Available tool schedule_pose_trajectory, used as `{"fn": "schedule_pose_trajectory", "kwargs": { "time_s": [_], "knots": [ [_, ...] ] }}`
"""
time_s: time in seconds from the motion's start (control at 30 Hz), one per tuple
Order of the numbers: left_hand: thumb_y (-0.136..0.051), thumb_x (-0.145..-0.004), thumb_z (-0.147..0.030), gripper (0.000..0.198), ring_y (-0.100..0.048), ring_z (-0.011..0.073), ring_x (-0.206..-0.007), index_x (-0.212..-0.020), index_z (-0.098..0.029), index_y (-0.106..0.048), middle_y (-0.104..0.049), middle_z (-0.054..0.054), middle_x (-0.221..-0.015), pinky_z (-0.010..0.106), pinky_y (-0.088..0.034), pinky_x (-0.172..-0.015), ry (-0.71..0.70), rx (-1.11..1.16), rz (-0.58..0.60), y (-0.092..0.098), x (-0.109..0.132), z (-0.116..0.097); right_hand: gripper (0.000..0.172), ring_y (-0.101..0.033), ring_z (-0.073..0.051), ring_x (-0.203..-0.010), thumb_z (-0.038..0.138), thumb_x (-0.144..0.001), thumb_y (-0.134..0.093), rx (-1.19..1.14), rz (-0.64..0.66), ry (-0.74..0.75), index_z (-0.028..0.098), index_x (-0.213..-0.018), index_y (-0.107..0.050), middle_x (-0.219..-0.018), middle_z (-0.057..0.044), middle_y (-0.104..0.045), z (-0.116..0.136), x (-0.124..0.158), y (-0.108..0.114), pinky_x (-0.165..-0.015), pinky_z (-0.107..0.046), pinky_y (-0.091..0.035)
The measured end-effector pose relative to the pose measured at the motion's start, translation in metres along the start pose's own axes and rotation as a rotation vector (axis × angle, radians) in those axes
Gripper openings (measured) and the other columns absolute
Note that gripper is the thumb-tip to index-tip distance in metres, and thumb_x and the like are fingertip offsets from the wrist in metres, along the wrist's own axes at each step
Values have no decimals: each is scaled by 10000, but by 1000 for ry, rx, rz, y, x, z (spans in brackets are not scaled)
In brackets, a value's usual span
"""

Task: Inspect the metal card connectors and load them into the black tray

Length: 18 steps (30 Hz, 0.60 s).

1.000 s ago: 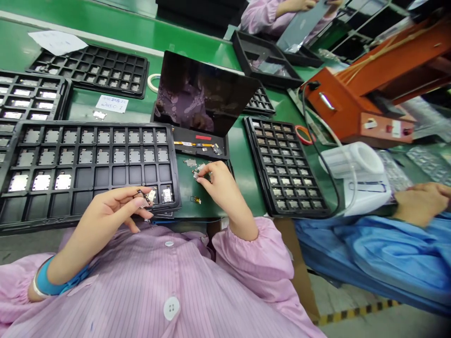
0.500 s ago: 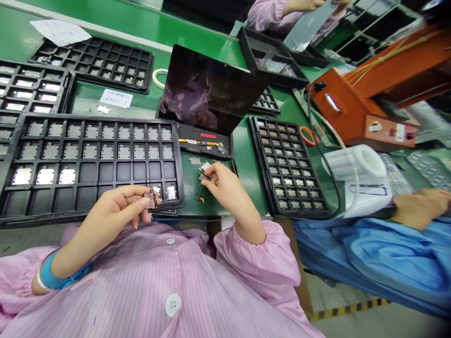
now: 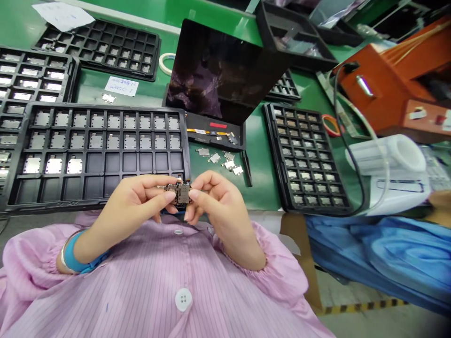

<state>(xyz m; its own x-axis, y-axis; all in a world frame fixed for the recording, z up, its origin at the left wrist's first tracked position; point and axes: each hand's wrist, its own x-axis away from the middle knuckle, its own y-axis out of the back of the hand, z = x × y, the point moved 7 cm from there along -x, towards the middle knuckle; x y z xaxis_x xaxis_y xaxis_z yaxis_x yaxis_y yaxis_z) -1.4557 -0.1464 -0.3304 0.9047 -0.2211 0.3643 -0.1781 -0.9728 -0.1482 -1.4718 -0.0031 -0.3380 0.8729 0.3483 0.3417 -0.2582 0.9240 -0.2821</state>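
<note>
Both hands meet at the lower middle of the frame, right above the pink striped smock [image 3: 169, 281]. The left hand [image 3: 136, 199] pinches a small metal component [image 3: 179, 192] between thumb and fingertips, and the right hand [image 3: 211, 197] grips the same piece from the other side, fingers curled narrow around it. The component sits between the two sets of fingertips, lifted off the green bench [image 3: 257, 164], just in front of the near edge of the big black compartment tray [image 3: 102, 150] at centre left. That tray's upper rows hold flat silver parts; its lower rows are mostly bare pockets. Just beyond the hands, a handful of loose metal parts [image 3: 221, 159] lies on the bench, near a propped-up dark panel [image 3: 225, 70] at top centre. To the right, a narrower tray of small parts [image 3: 305, 155], then a white roll [image 3: 387, 157] and a blue sleeve [image 3: 380, 258] at lower right. A blue wristband [image 3: 72, 251] shows on the left wrist.
</note>
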Motion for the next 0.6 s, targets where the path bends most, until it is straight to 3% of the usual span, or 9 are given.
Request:
{"fn": "schedule_pose_trajectory", "kwargs": {
  "time_s": [0.3,0.43,0.6],
  "knots": [
    [-748,-802,-223,178,-686,129,-589,-974,-180,-731,-723,-11,-660,160,-536,-495,3,112,-23,0,5,0,265,-609,-103,-405,395,-836,-700,55,74,-8,201,-777,-530,-594,43,-627,0,5,-6,-325,-159,-429],
    [-750,-816,-226,163,-675,110,-595,-974,-192,-739,-728,-11,-681,135,-521,-488,10,146,15,-3,5,0,242,-570,-78,-405,381,-865,-663,170,38,73,199,-755,-545,-609,35,-620,7,10,-5,-337,-159,-386],
    [-752,-816,-207,158,-682,100,-605,-972,-187,-744,-748,-2,-725,154,-576,-592,25,174,24,-3,4,2,190,-536,-66,-409,312,-884,-613,273,15,166,204,-742,-547,-632,30,-604,16,12,-5,-355,-183,-360]
  ]
}}
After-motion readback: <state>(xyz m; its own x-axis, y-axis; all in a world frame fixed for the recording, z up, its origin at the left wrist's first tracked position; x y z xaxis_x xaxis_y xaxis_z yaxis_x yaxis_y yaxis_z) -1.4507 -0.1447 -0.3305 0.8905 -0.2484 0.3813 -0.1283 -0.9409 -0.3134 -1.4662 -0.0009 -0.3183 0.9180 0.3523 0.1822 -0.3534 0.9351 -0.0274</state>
